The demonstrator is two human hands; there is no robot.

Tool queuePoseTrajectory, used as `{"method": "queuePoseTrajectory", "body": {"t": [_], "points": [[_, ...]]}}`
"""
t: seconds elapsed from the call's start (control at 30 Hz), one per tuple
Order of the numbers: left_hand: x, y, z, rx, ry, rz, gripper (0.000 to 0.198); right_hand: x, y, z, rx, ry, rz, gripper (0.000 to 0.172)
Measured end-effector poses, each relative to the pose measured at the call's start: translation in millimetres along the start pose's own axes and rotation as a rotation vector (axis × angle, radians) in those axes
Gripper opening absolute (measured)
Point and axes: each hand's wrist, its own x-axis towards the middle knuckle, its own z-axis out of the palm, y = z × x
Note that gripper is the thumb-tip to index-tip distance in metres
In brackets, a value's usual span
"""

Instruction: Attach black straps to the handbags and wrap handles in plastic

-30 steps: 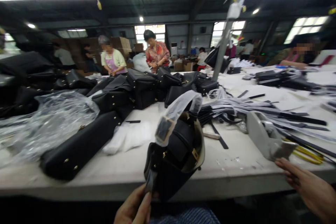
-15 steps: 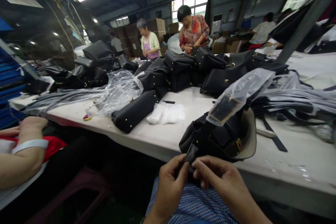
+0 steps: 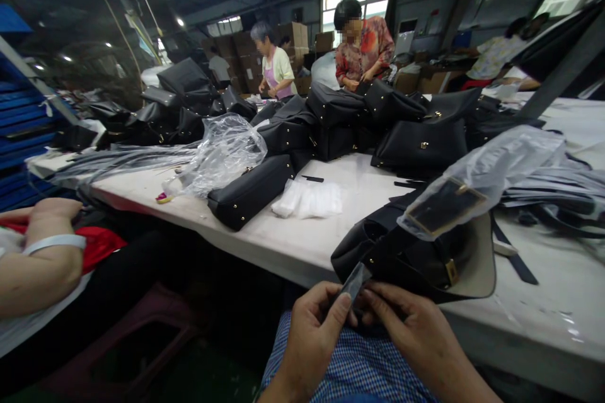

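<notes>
Pinching a short dark strip (image 3: 355,278) covered in clear film between thumb and fingers of the left hand (image 3: 309,334), with one end poking up above the thumb. Just beside it, the right hand (image 3: 418,321), with thumb and fingertips drawn close together; cannot tell whether gripping anything, given the hidden fingertips. Right beyond both hands, at the near edge of the white table (image 3: 363,182), an open black bag (image 3: 359,242) with the pale lining (image 3: 479,264) turned out to the right and a gold clasp (image 3: 451,272) on the front. Over the top of that bag, a gold-edged buckle (image 3: 444,204) inside a cloudy plastic sleeve (image 3: 520,151). To the left on the table, a white packet (image 3: 307,199), then a second black bag (image 3: 250,192) near some crumpled clear plastic (image 3: 231,151). Farther back, a heap of black bags (image 3: 338,104) with small gold studs, and behind it two co-workers (image 3: 366,47) with lowered heads. At far left, another person's bent arm (image 3: 51,264) with a pale band, near a pink stool (image 3: 127,359). Below the hands, blue checked cloth (image 3: 340,368).
</notes>
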Motion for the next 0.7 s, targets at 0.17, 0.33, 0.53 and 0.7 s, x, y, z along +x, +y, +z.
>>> {"method": "queuePoseTrajectory", "body": {"t": [0.17, 0.33, 0.53, 0.7], "points": [[-2.6, -0.6, 7.0, -0.2, 0.017, -0.176, 0.041, -0.4, 4.0, 6.7, -0.064, 0.059, -0.011, 0.033], [-4.4, 2.3, 9.7, -0.205, 0.016, -0.196, 0.045, 1.4, 5.1, 20.2, 0.031, 0.167, 0.043, 0.037], [-5.8, 4.8, 8.1, -0.25, -0.037, -0.241, 0.044, 6.1, 0.3, 23.5, 0.273, 0.064, 0.075, 0.032], [-9.4, 2.2, 10.3, -0.291, -0.12, -0.26, 0.048, 8.4, -7.1, 22.0, 0.343, -0.029, 0.17, 0.027]]}}
